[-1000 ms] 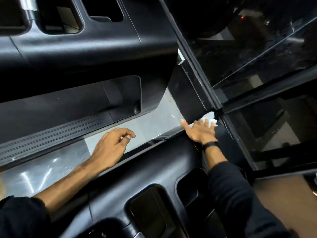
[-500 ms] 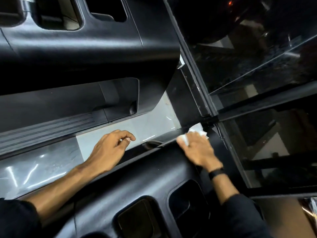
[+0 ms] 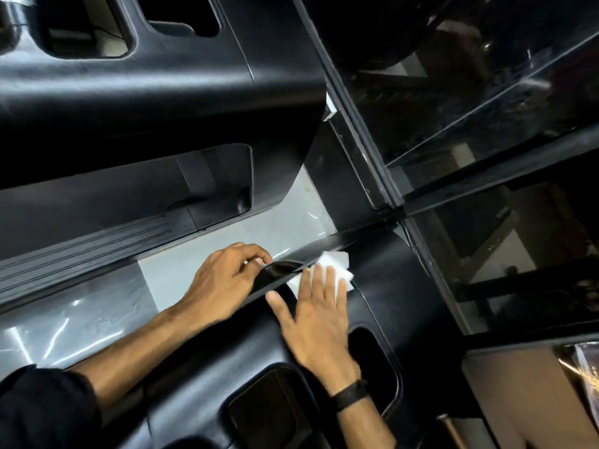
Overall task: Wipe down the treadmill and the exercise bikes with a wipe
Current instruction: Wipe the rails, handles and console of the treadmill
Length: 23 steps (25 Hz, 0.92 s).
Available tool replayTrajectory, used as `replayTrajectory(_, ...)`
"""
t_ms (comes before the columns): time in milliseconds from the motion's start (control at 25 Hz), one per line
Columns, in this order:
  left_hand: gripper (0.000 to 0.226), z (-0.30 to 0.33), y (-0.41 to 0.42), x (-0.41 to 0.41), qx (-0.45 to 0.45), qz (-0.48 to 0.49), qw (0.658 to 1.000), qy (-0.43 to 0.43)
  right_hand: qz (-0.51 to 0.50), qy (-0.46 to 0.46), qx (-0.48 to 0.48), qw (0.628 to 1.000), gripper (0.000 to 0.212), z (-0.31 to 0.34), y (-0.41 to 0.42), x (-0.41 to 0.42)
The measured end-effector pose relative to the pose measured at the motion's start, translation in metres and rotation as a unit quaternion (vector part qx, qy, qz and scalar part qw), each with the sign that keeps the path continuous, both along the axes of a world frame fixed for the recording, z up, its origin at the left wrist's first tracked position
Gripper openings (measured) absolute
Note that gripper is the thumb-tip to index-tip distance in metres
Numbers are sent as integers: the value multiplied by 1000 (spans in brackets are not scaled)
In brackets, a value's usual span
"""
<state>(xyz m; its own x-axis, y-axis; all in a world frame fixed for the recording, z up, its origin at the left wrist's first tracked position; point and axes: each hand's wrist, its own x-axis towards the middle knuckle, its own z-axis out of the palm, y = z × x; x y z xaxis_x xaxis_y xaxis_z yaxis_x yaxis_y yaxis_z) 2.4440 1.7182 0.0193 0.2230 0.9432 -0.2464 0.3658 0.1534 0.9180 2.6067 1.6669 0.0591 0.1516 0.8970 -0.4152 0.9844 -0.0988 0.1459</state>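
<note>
While right hand (image 3: 319, 322) lies flat, fingers straight and slightly spread, pressing one white crumpled wipe (image 3: 330, 268) onto black treadmill console (image 3: 382, 280), wipe's long axis runs along console's upper edge, toward upper right. Left hand (image 3: 223, 280) rests at edge, fingers curled, gripping nothing visible. Two hands, one wipe.

wipe (image 3: 334, 265): thin white paper, soft and creased under my fingers
console (image 3: 201, 358): black plastic, matt, with a faint sheen
floor (image 3: 97, 315): grey, smooth and glossy, throwing back streaks of light
wristband (image 3: 351, 395): black, matt
my sleeve (image 3: 42, 413): dark cloth
panels (image 3: 470, 92): dark, glassy, reflective
</note>
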Motion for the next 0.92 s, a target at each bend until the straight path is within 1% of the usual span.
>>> replayTrajectory(40, 23, 2, -1, 4, 8, -12, 1000, 3, 33, 17, 15, 999, 118, -1, 11, 15)
replayTrajectory(80, 22, 3, -2, 6, 14, -22, 1000, 5, 39, 27, 44, 998, 116, -5, 28, 40)
replayTrajectory(120, 22, 5, -2, 8, 18, -33, 999, 7, 9, 27, 69, 997, 108, -6, 44, 69)
replayTrajectory(160, 22, 6, -3, 10, 21, -42, 999, 9, -50, 11, 95, 994, 97, -3, 55, 99)
replayTrajectory(200, 22, 8, -3, 10, 22, -47, 999, 9, -131, -7, 111, 985, 92, 4, 56, 125)
replayTrajectory(240, 22, 9, -4, 9, 21, -46, 999, 7, -217, -29, 124, 968, 96, 10, 48, 143)
replayTrajectory(280, 23, 10, -4, 8, 18, -43, 999, 4, -305, -53, 124, 943, 103, 15, 32, 152)
replayTrajectory(320, 23, 10, -4, 7, 14, -41, 999, 2, -374, -70, 116, 917, 107, 18, 10, 145)
replayTrajectory(360, 24, 10, -4, 7, 12, -39, 999, 1, -418, -63, 95, 901, 108, 20, -11, 123)
replayTrajectory(400, 24, 10, -4, 9, 13, -40, 999, 1, -436, -37, 69, 896, 110, 20, -27, 94)
replayTrajectory(440, 24, 11, -4, 11, 15, -43, 999, 1, -415, -21, 46, 908, 113, 17, -40, 64)
replayTrajectory(520, 24, 11, -6, 14, 20, -45, 999, -1, -273, -6, 33, 961, 115, 9, -44, 15)
replayTrajectory(560, 23, 11, -7, 16, 23, -49, 999, -1, -201, -1, 43, 979, 112, 7, -38, 9)
replayTrajectory(600, 23, 11, -9, 17, 24, -56, 998, 2, -142, 17, 61, 988, 108, 5, -24, 16)
replayTrajectory(640, 22, 12, -11, 18, 24, -61, 998, 7, -107, 34, 75, 991, 103, 3, -6, 36)
replayTrajectory(680, 22, 12, -13, 19, 24, -65, 998, 13, -98, 38, 82, 991, 96, 2, 12, 63)
replayTrajectory(720, 21, 12, -13, 19, 23, -66, 997, 17, -121, 31, 83, 989, 89, 3, 26, 93)
replayTrajectory(760, 21, 13, -14, 18, 22, -67, 997, 20, -174, 16, 94, 980, 86, 7, 32, 121)
replayTrajectory(840, 20, 14, -15, 16, 24, -69, 997, 23, -295, -39, 150, 943, 89, 17, 17, 151)
replayTrajectory(880, 19, 15, -16, 14, 24, -69, 997, 25, -353, -53, 165, 919, 93, 22, 0, 151)
replayTrajectory(920, 19, 15, -16, 12, 23, -68, 997, 25, -415, -46, 154, 896, 96, 26, -20, 141)
